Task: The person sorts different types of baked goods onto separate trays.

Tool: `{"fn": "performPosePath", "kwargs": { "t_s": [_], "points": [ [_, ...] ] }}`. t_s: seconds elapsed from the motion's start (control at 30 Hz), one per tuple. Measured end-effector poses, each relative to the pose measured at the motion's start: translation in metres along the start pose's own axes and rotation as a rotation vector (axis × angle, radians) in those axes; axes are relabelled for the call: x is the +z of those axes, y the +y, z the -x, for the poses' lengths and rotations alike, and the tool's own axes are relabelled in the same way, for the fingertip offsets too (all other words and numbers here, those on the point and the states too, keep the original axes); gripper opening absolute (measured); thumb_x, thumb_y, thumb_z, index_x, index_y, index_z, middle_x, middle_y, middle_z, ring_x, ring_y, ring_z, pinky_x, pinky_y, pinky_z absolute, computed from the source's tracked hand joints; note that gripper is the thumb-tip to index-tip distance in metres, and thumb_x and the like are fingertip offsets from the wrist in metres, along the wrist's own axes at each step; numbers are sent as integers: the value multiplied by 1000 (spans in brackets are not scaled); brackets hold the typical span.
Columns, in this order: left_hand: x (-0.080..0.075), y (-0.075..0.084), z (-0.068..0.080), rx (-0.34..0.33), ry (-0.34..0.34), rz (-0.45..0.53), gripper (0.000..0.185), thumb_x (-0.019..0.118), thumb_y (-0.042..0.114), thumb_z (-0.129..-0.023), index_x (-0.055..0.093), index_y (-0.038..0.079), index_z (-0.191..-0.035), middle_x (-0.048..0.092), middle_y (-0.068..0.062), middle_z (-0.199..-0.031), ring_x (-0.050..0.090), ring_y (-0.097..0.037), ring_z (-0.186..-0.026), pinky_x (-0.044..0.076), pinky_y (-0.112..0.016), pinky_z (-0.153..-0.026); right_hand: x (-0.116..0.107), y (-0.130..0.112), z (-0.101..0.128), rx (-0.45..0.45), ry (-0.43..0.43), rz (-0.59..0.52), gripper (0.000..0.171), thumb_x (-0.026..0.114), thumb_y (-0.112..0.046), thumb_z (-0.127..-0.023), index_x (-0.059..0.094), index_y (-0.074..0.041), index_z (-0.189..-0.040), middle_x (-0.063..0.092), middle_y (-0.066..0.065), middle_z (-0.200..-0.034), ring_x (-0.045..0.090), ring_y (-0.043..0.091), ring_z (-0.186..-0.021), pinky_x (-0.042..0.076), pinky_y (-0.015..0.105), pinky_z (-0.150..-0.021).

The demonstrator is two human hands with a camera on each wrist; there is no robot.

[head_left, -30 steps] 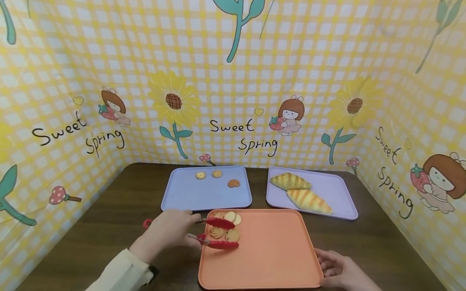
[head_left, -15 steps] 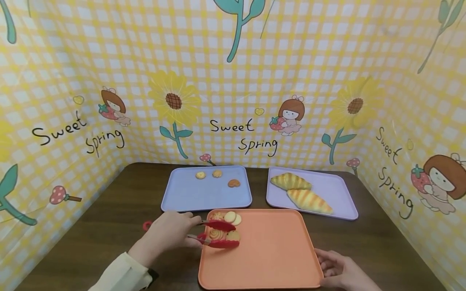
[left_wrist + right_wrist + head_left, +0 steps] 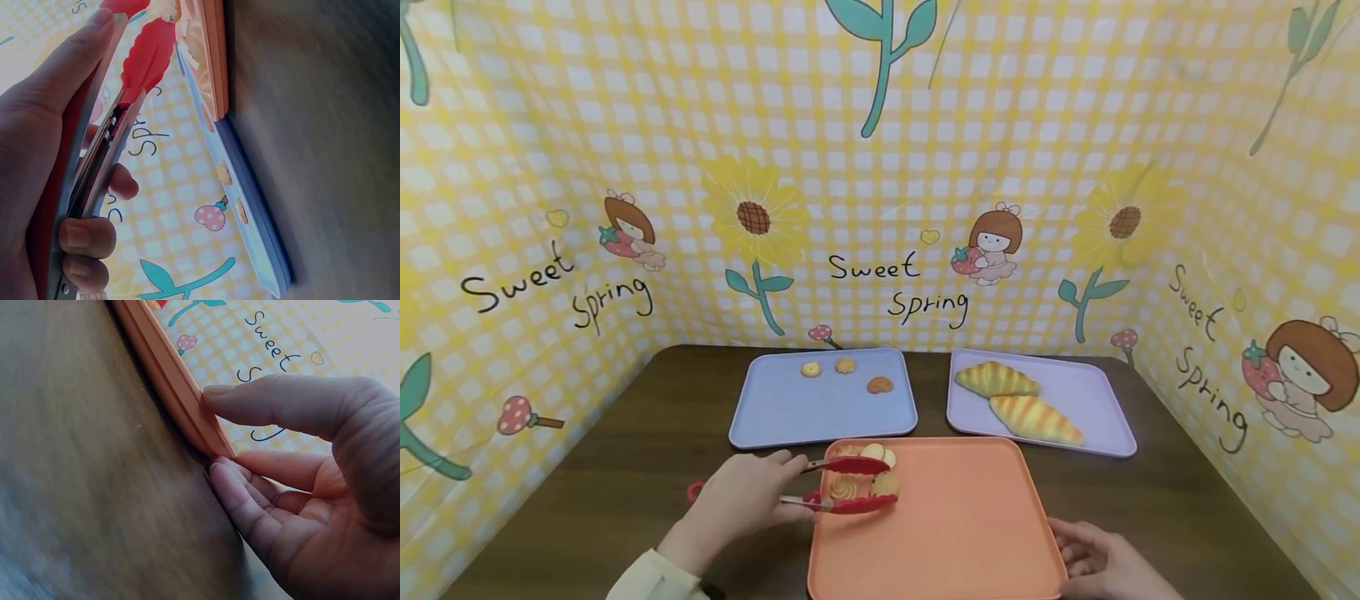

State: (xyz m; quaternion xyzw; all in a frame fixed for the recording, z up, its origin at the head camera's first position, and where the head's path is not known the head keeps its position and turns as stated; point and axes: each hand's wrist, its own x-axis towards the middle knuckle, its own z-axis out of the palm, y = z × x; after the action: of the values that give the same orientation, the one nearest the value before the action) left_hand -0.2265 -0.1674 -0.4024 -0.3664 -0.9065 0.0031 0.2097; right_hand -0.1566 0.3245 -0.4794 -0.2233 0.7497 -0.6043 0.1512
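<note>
My left hand [image 3: 737, 500] grips red-tipped tongs [image 3: 859, 505], thumb along one handle and fingers wrapped round the other in the left wrist view. The two red tips stand apart over the far left corner of an orange tray [image 3: 962, 525]. Between them lie a swirl cookie [image 3: 844, 490] and a round speckled cookie [image 3: 887, 481], partly covered by the tips. Pale round cookies [image 3: 876, 452] sit just beyond. My right hand [image 3: 1105, 562] holds the tray's near right corner; in the right wrist view the thumb [image 3: 250, 403] presses the rim, other fingers bent against the edge.
Behind stands a blue tray [image 3: 820, 417] with three small cookies [image 3: 880, 385]. To its right, a lilac tray [image 3: 1093, 408] bears two croissant-shaped breads [image 3: 1036, 418]. All are on a dark wooden table [image 3: 602, 475]. A yellow checked cloth [image 3: 880, 192] walls the back and sides.
The tongs' red tips have drawn a little closer together around the cookies. The head view has tilted slightly up. My right hand stays at the tray's corner.
</note>
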Motion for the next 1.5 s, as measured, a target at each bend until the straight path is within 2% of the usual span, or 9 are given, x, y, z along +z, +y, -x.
{"fn": "performPosePath", "kwargs": {
  "t_s": [0.17, 0.3, 0.47, 0.57, 0.8, 0.97, 1.2, 1.3, 1.5],
  "points": [
    [-2, 0, -2, -40, 35, -6, 58, 75, 66, -71, 66, 15, -97, 55, 6, -73, 45, -14, -44, 40, -31, -44, 0, -1, 0, -11, -15, -45, 71, 68, 4, -88, 24, 27, -138, 56, 11, -111, 65, 14, -94, 54, 28, -80],
    [-3, 0, -5, -73, 35, -18, 57, 74, 66, -72, 66, 15, -96, 59, 6, -75, 44, -10, -45, 38, -28, -43, -1, -2, 1, -19, -37, -102, 71, 66, 5, -89, 20, 27, -138, 56, 11, -112, 64, 14, -96, 54, 28, -81],
    [-1, -4, -4, -106, 69, -38, 55, 74, 67, -71, 61, 18, -93, 49, 9, -68, 40, -9, -44, 34, -28, -42, 0, -3, 1, -2, -45, -148, 71, 66, 5, -90, 19, 26, -139, 55, 10, -113, 64, 14, -97, 54, 28, -82],
    [1, -8, -4, -113, 96, -52, 56, 76, 66, -70, 60, 17, -94, 46, 8, -67, 39, -11, -43, 34, -30, -41, 1, -2, 0, 5, -50, -151, 70, 65, 5, -91, 19, 25, -140, 55, 10, -113, 64, 14, -97, 54, 29, -82],
    [5, -13, -10, -138, 130, -50, 58, 78, 63, -69, 59, 15, -95, 52, 2, -70, 48, -19, -44, 39, -35, -43, 0, -2, 2, 35, -14, -28, 71, 68, 4, -88, 23, 26, -139, 57, 10, -108, 65, 13, -92, 54, 27, -79],
    [4, -16, -14, -172, 140, -63, 60, 78, 61, -71, 62, 12, -99, 59, -2, -75, 45, -18, -42, 39, -35, -42, 0, -2, 1, 50, -20, -42, 70, 66, 4, -88, 23, 25, -140, 56, 10, -109, 65, 14, -93, 54, 28, -80],
    [6, -19, -19, -245, 124, -81, 66, 76, 63, -73, 65, 9, -108, 61, -4, -78, 36, -16, -40, 36, -31, -40, 2, -2, 0, 25, -6, -18, 68, 66, 5, -88, 25, 26, -138, 58, 11, -108, 66, 15, -91, 54, 27, -78],
    [9, -20, -21, -286, 110, -66, 65, 78, 60, -73, 66, 8, -110, 63, -6, -81, 36, -17, -41, 37, -32, -40, 1, -2, 0, 35, -9, -27, 69, 66, 4, -89, 25, 26, -139, 57, 11, -108, 65, 16, -92, 54, 28, -78],
    [19, -25, -26, -324, 74, -48, 68, 77, 61, -75, 67, 7, -115, 67, -10, -90, 39, -18, -43, 42, -33, -43, 1, -2, 0, 67, -19, -69, 68, 65, 6, -90, 23, 23, -141, 56, 9, -110, 65, 15, -94, 54, 28, -79]
  ]
}}
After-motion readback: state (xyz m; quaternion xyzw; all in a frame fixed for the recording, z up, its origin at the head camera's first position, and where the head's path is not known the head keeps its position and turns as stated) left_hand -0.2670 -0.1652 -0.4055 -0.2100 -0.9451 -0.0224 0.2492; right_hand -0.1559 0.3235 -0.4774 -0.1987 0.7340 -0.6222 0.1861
